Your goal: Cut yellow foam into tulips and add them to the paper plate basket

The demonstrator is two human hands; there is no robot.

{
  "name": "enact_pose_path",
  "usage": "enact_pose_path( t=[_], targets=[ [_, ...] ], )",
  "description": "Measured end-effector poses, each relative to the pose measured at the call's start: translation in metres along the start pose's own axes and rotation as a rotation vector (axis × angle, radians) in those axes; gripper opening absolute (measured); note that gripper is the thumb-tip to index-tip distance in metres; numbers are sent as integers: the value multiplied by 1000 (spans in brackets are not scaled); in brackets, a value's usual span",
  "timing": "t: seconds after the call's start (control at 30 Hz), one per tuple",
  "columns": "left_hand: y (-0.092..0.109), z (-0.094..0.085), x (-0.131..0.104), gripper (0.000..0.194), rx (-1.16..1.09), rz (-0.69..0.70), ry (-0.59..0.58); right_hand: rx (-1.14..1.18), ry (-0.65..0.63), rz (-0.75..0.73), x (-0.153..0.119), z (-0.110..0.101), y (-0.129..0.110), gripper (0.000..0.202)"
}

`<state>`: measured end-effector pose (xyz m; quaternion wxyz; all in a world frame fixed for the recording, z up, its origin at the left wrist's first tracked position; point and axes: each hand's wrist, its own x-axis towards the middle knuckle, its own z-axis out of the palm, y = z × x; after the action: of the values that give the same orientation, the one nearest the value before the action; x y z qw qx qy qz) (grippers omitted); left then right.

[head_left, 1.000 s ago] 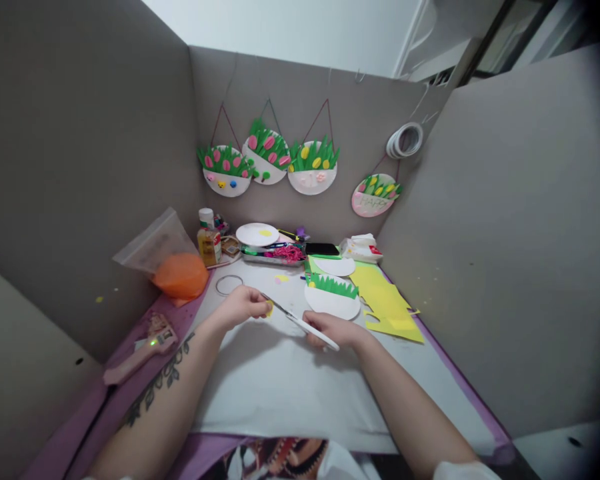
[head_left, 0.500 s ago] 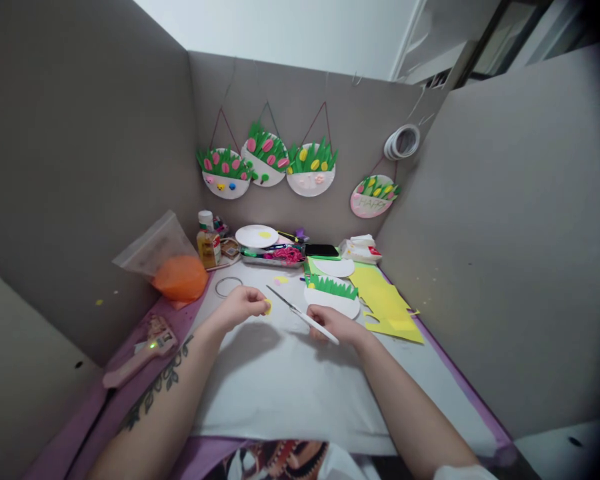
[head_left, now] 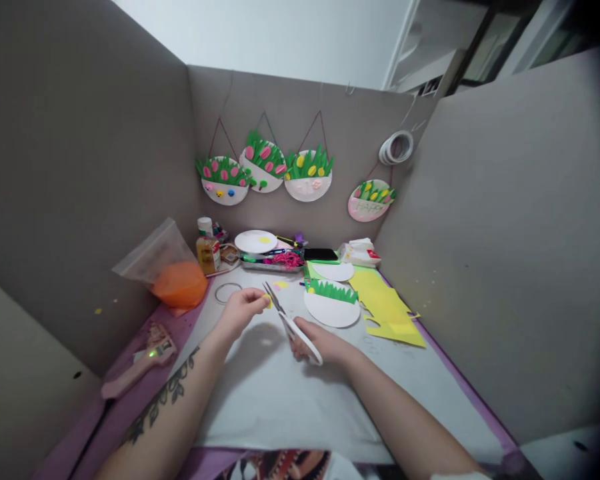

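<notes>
yellow paper piece [head_left: 269, 303] | pinched by left hand [head_left: 244, 311] | beside scissors [head_left: 287, 321] held in right hand [head_left: 322, 339]

A head-worn camera looks forward and down the tabletop [head_left: 285, 407].

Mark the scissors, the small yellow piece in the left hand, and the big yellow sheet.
Scissors [head_left: 291, 325]: head view, white handle just below the pivot.
Small yellow piece [head_left: 269, 303]: head view, its exposed part.
Big yellow sheet [head_left: 390, 311]: head view, middle of its face.
</notes>
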<state>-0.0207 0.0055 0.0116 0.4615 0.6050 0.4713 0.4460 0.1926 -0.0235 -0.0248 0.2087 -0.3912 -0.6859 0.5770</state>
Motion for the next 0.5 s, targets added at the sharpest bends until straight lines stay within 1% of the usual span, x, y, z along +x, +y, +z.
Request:
enact_pose_path(
  t=[0.1, 0.23, 0.5],
  targets=[
    [1, 0, 0, 27, 11, 32, 17, -1, 10, 8, 1, 1, 2, 24],
    [-1, 0, 0, 26, 8, 26, 24, 7, 36, 24, 1, 1, 3, 23],
    [4, 1, -1, 22, -14, 16, 7, 39, 8, 38, 1, 3, 2, 20]
  ],
)
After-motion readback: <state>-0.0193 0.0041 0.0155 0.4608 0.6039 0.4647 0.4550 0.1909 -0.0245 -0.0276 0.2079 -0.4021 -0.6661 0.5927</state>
